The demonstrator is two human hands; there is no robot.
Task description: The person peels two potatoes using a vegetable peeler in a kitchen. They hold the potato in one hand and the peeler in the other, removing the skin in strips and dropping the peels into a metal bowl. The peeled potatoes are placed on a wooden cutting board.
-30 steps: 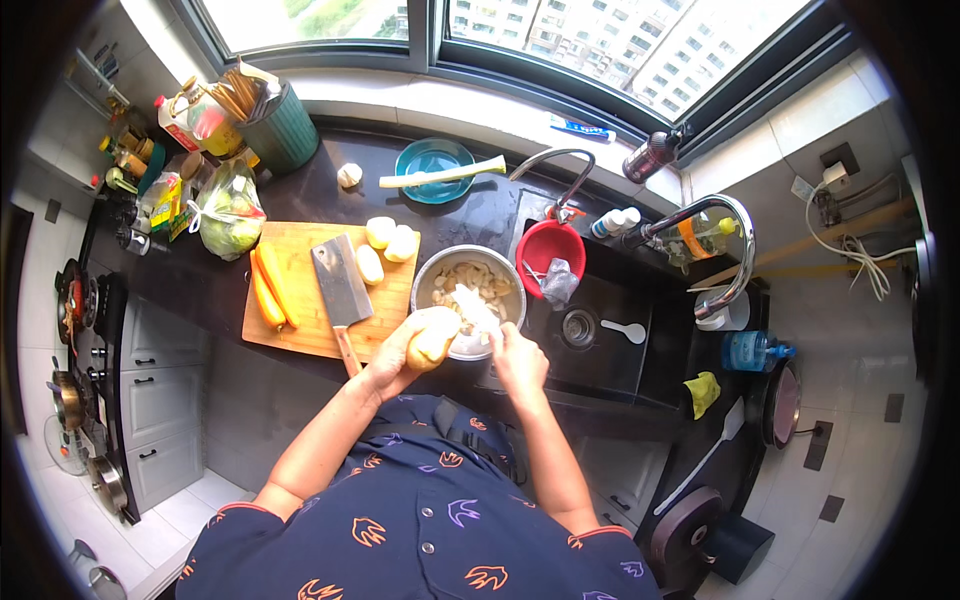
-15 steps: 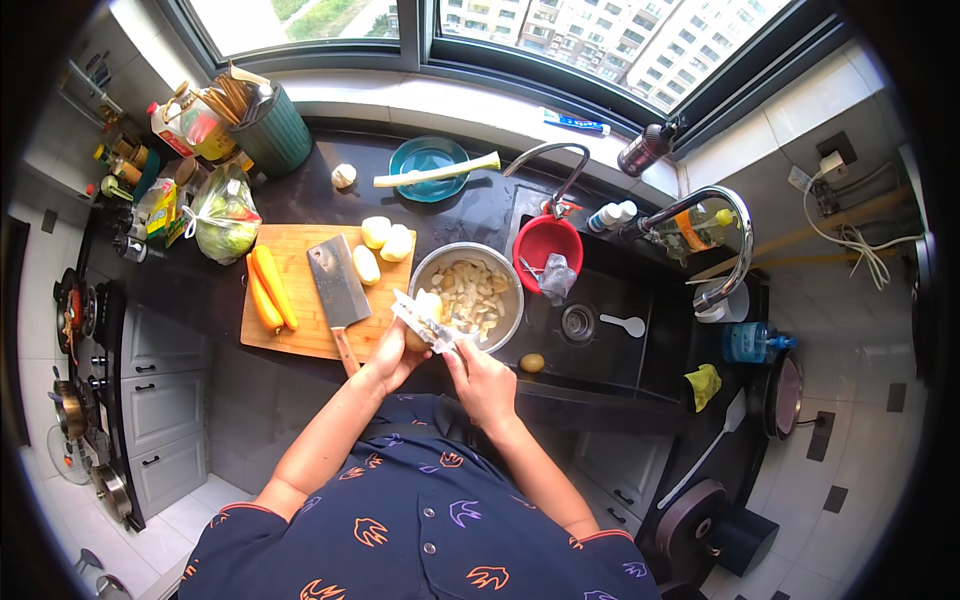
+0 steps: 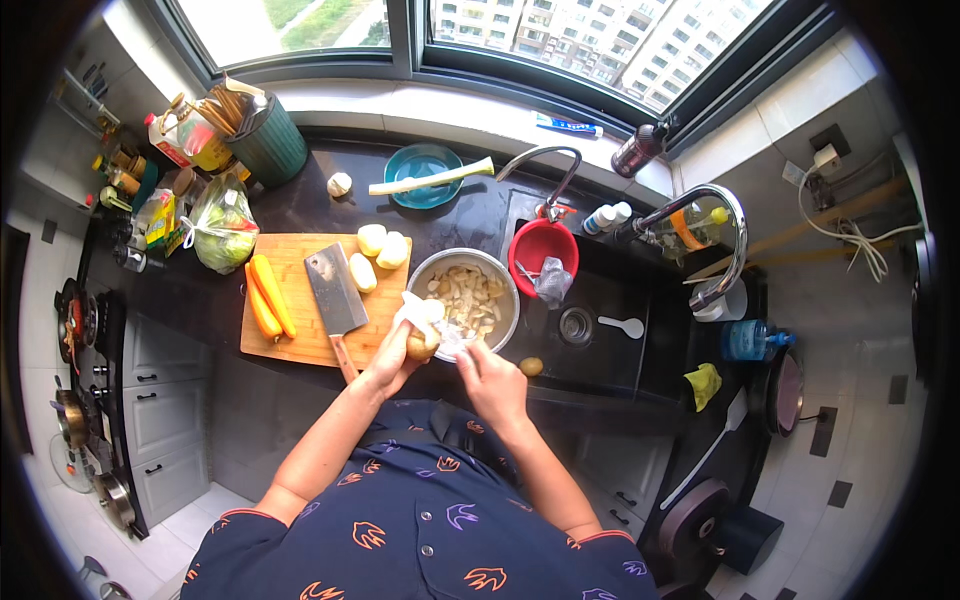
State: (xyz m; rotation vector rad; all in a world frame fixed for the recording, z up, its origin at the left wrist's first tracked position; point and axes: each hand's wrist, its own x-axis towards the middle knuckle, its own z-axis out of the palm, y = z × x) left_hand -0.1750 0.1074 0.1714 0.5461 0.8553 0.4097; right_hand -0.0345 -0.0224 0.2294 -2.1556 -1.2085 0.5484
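Observation:
My left hand is closed round a partly peeled potato, brown skin below and pale flesh above. Close on its right, my right hand pinches a pale peeler, blurred and partly hidden by the fingers. Both hands work over the near rim of a metal bowl holding potato peelings. A wooden cutting board lies to the left, with three peeled potatoes, a cleaver and carrots on it. An unpeeled potato sits right of the bowl.
Behind are a teal plate with a scallion stalk across it and a garlic bulb. A red basin stands at the dark sink, which holds a white spoon. A bagged vegetable is left.
My right hand has drawn slightly right and down, away from the potato, with the peeler. The potato in my left hand shows more plainly. The whole view has shifted slightly.

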